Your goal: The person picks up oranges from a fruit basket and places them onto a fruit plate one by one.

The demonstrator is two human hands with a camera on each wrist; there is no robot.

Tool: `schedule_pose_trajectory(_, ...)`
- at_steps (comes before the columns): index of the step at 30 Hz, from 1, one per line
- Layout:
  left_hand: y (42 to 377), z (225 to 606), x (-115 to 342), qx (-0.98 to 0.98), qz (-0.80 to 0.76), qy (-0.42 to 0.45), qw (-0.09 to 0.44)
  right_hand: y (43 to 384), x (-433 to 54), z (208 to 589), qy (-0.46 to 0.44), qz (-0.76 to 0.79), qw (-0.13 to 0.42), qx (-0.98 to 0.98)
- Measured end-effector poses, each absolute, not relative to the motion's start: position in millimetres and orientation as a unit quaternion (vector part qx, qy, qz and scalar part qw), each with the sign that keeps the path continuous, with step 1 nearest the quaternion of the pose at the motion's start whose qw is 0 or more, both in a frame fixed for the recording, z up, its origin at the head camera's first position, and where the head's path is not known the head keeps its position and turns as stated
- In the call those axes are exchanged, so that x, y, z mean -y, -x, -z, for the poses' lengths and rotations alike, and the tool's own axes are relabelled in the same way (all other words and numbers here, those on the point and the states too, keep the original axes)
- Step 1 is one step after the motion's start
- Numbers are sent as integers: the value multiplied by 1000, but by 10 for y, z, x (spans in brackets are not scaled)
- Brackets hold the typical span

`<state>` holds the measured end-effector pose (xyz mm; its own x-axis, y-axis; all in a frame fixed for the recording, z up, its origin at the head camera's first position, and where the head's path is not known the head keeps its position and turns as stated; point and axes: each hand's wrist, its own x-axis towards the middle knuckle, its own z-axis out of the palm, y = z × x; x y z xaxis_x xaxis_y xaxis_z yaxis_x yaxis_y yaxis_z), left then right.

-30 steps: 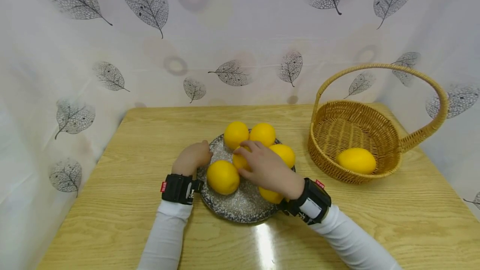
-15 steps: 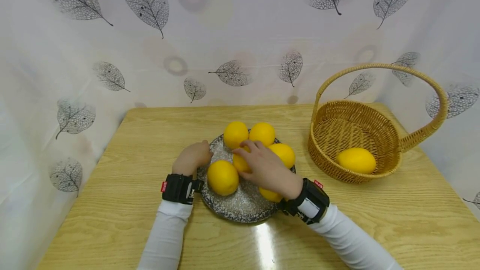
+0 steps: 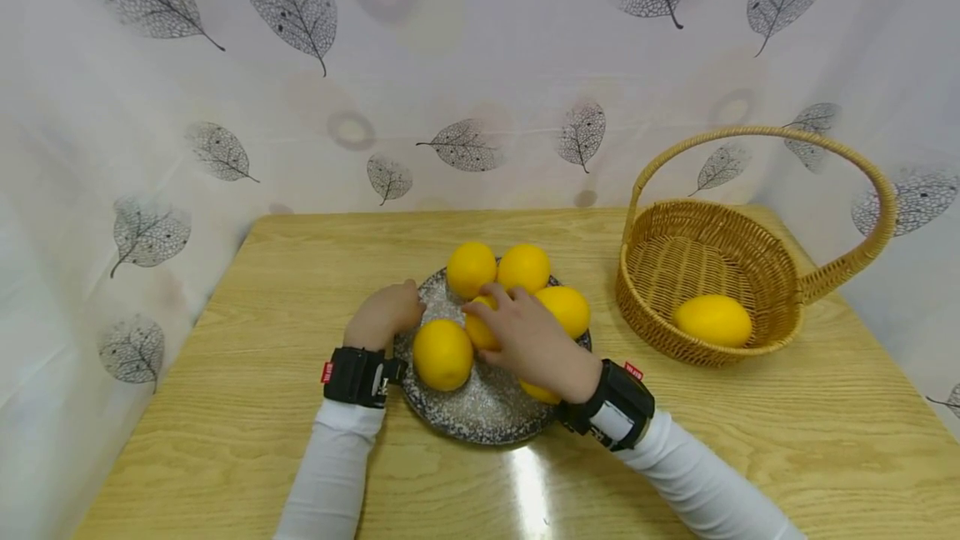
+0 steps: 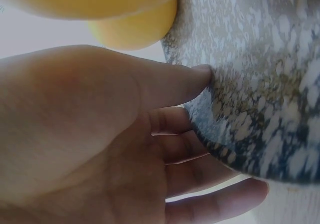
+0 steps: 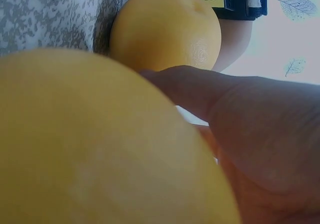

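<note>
My left hand (image 3: 384, 315) grips the left rim of a speckled grey plate (image 3: 480, 415). In the left wrist view its thumb (image 4: 185, 81) lies on top of the rim and the fingers reach below. My right hand (image 3: 536, 348) is over the plate, fingers curled round a lemon (image 3: 478, 332) near the middle. Another lemon (image 3: 442, 354) lies left of it, two sit at the back, and one (image 3: 564, 311) is at the right. Beneath the right wrist a further lemon (image 3: 538, 391) is partly covered. A close lemon (image 5: 90, 149) hides the right fingertips in the right wrist view.
To the right stands a wicker basket (image 3: 637, 307) with a tall arched handle (image 3: 757, 132). One lemon (image 3: 712, 321) lies in it. Leaf-printed cloth (image 3: 300, 107) hangs behind and beside the wooden table (image 3: 225, 407).
The right hand and wrist have shifted slightly left. The front-left lemon has moved a little left and turned. The left hand and plate stay where they were.
</note>
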<state>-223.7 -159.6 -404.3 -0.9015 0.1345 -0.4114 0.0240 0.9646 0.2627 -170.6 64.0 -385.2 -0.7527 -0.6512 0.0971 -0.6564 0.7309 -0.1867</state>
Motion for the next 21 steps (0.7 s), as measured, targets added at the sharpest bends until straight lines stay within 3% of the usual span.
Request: schedule_pose_trajectory(21,2226,4029,1595,-966,-134,-40,218,1668,-662,3928,-385,-58,57,919)
